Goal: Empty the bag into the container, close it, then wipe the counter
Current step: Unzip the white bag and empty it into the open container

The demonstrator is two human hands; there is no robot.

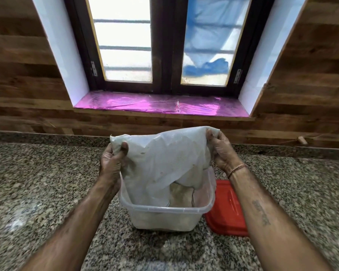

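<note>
Translucent white plastic, the bag [160, 161] hangs upside down between the two hands, its lower end sagging into the clear container [164, 210] directly below them. The left hand [112, 161] pinches one upper corner between thumb and fingers; the right hand [221, 151], a thread band at its wrist, pinches the other corner. Pale contents lie in the container's bottom. A red lid [225, 210] rests flat on the speckled granite counter [47, 192], just beside the container, under the right forearm.
</note>
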